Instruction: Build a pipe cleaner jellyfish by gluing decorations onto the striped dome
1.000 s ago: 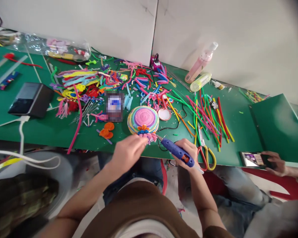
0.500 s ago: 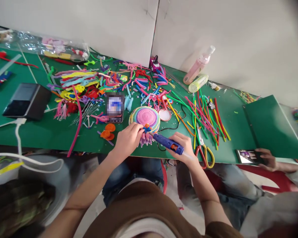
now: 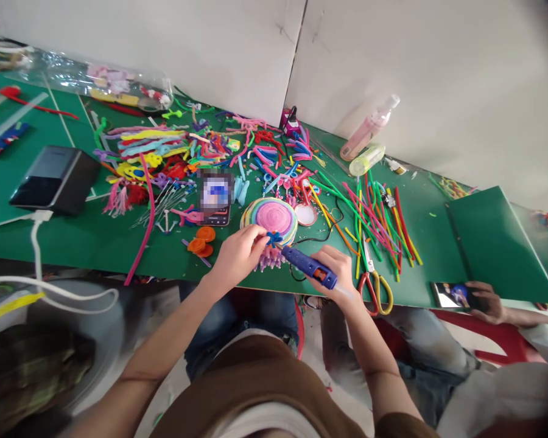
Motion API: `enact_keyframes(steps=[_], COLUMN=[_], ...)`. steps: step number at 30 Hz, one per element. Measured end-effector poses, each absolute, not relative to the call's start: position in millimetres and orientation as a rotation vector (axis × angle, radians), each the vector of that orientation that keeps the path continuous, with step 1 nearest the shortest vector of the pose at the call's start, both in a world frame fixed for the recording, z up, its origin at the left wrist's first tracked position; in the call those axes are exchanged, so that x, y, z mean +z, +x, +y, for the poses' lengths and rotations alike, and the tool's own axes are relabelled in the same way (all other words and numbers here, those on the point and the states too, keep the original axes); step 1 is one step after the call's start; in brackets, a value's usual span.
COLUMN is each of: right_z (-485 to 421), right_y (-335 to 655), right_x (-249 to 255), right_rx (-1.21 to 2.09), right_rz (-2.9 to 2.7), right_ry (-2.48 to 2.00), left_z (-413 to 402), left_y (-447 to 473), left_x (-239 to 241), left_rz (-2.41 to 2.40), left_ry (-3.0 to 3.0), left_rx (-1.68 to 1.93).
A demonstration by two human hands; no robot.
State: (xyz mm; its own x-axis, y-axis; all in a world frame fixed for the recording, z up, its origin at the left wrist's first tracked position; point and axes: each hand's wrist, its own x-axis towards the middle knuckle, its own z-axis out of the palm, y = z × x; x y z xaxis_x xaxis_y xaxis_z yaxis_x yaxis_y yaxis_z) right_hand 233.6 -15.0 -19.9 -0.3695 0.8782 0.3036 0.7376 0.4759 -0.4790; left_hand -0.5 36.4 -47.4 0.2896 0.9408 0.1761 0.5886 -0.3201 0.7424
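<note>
My left hand (image 3: 242,252) pinches a small blue pipe-cleaner flower (image 3: 273,238) between thumb and fingertips. In my right hand (image 3: 335,267) is a dark blue hot glue gun (image 3: 311,266), its nozzle at the flower and a clear glue stick jutting from its rear. Whether the nozzle touches the flower I cannot tell. Just beyond lies a round, coiled pastel disc (image 3: 274,216) with a pink centre. Pink-purple fringe pieces (image 3: 270,258) show below the flower. Orange discs (image 3: 201,241) lie left of my left hand.
Scissors (image 3: 375,289) rest at the table's front edge on the right. Pipe cleaners (image 3: 379,219) and a phone (image 3: 216,201) lie on the green table (image 3: 173,255). A black cord (image 3: 317,238) runs behind the glue gun. Another person's hand (image 3: 488,302) holds a phone at far right.
The flower has turned in my left fingers; the orange bit seen on it before no longer shows. The glue gun stays close to it. The whole view has shifted slightly.
</note>
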Motion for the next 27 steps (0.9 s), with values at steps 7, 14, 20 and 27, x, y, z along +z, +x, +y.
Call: enact_keyframes(steps=[7, 14, 20, 27], right_z=[-16.3, -17.6, -19.6, -39.0], right_y=[233.5, 234.9, 237.8, 273.8], right_x=[-20.8, -22.9, -22.0, -45.3], right_rx=[0.35, 0.332, 0.262, 0.205], right_rz=[-2.207, -2.224, -2.265, -2.09], right_ry=[-1.322, -1.352, -1.441, -1.69], left_z=[37.1, 37.6, 38.9, 46.4], left_y=[-1.1, -0.4, -2.3, -8.6], left_x=[-43.3, -43.0, -42.6, -40.6], left_rz=[1.324, 1.314, 1.274, 1.218], left_ry=[1.889, 1.837, 1.739, 2.045], left_rx=[0.851, 0.878, 0.86, 0.938])
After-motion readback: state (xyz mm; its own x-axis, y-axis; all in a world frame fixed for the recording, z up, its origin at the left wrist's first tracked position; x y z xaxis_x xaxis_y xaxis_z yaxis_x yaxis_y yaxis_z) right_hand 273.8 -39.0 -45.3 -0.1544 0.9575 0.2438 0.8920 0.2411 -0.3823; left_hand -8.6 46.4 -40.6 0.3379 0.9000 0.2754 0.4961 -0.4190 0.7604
